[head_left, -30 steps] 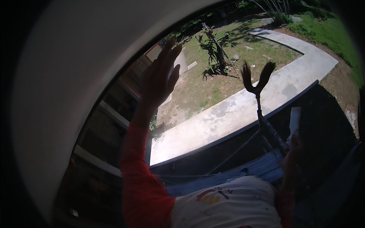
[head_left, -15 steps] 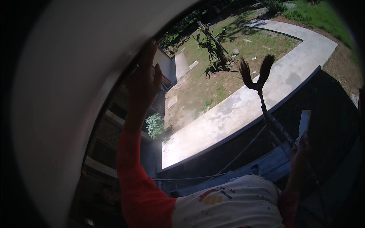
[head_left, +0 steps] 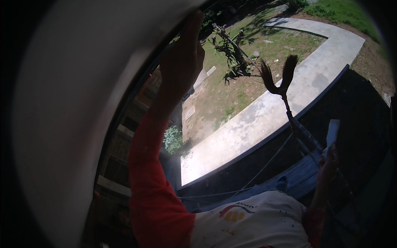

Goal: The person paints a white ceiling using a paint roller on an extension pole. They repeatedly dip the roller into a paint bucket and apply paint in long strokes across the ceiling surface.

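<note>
My left hand (head_left: 182, 58) is raised high, fingers stretched up to the edge of the white overhead surface (head_left: 78, 78); their tips are dim against it, and I see nothing held. My right hand (head_left: 328, 163), lower at the right, grips a flat white rectangular piece (head_left: 333, 131) upright. Between my hands and farther right of the left one stands a dark, forked bristle broom head (head_left: 283, 82) on a stick, among slanting poles (head_left: 308, 138) beside my right hand.
Below me are scaffold planks (head_left: 260, 182) with a dark shoe (head_left: 282, 182) on them and thin cross bars. Beyond lie a bent concrete walkway (head_left: 248, 132), a lawn with a gnarled plant (head_left: 231, 51), a leafy bush (head_left: 173, 138) and a shaded building (head_left: 120, 165) at the left.
My left hand first moved left and down onto the overhead edge, then slid up and right along it. My right hand and its white piece shifted slightly right. The view tilted slightly.
</note>
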The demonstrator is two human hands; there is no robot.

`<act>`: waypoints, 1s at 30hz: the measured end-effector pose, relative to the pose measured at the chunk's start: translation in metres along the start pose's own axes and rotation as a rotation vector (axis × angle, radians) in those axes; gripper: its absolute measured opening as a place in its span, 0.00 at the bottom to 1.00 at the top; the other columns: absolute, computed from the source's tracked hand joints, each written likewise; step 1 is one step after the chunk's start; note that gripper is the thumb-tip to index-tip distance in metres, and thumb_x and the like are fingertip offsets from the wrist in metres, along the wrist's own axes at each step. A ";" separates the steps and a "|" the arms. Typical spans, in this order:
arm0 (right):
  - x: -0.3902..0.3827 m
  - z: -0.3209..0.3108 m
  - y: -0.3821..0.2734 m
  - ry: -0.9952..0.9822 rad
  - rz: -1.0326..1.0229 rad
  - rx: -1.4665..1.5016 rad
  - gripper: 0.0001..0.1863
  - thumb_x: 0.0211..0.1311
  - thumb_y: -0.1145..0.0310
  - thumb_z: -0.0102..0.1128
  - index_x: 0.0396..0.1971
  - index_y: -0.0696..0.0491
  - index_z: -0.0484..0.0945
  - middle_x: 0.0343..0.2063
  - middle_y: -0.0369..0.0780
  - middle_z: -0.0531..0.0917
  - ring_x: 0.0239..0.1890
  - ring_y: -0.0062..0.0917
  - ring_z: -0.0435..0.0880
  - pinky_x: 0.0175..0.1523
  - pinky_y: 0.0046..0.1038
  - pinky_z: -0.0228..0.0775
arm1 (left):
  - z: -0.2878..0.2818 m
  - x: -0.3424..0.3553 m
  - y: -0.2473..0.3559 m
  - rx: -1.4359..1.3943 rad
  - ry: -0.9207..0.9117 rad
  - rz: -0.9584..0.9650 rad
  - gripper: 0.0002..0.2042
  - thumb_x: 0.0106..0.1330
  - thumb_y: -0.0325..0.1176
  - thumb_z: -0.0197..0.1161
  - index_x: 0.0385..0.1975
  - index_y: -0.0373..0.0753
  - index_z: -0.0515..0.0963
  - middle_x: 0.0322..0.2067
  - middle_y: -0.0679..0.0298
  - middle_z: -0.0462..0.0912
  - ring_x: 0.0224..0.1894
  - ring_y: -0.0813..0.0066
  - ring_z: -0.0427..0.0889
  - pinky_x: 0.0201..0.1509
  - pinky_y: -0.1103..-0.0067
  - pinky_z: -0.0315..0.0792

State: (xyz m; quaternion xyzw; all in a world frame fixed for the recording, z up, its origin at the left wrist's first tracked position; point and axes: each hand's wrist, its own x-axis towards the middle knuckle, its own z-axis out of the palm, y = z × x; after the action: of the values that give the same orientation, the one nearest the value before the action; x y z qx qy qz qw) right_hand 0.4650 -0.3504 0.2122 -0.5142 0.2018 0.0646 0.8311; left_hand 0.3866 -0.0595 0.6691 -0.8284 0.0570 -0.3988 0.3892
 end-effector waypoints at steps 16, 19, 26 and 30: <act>0.005 -0.013 0.023 -0.018 0.053 0.054 0.21 0.74 0.63 0.57 0.61 0.57 0.76 0.32 0.35 0.78 0.18 0.12 0.67 0.19 0.15 0.54 | 0.030 0.023 0.004 -0.036 0.127 0.168 0.40 0.61 0.31 0.67 0.75 0.51 0.58 0.70 0.60 0.69 0.34 0.70 0.88 0.25 0.78 0.78; 0.014 -0.019 0.034 0.043 0.048 0.069 0.20 0.74 0.65 0.57 0.61 0.56 0.76 0.34 0.36 0.79 0.19 0.13 0.68 0.19 0.16 0.56 | 0.015 0.015 0.008 0.041 -0.013 0.016 0.40 0.61 0.30 0.68 0.74 0.51 0.59 0.67 0.59 0.73 0.34 0.70 0.88 0.25 0.78 0.77; 0.010 -0.031 0.031 0.025 0.047 -0.044 0.22 0.73 0.60 0.59 0.62 0.52 0.76 0.35 0.33 0.78 0.23 0.11 0.69 0.23 0.15 0.58 | -0.043 -0.071 -0.029 0.160 -0.013 -0.069 0.36 0.65 0.29 0.65 0.74 0.45 0.59 0.64 0.57 0.76 0.51 0.63 0.87 0.51 0.73 0.81; 0.011 -0.045 0.023 -0.017 0.055 -0.115 0.22 0.73 0.59 0.60 0.62 0.52 0.76 0.39 0.35 0.79 0.27 0.13 0.72 0.26 0.15 0.63 | -0.038 -0.122 -0.026 -0.110 0.127 -0.163 0.28 0.69 0.27 0.61 0.70 0.39 0.63 0.60 0.55 0.80 0.52 0.66 0.85 0.55 0.74 0.78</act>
State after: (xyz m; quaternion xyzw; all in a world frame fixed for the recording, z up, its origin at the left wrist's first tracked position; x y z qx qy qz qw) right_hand 0.4555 -0.3807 0.1714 -0.5549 0.2045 0.1033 0.7998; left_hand 0.2721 -0.0147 0.6264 -0.8234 0.0356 -0.4771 0.3051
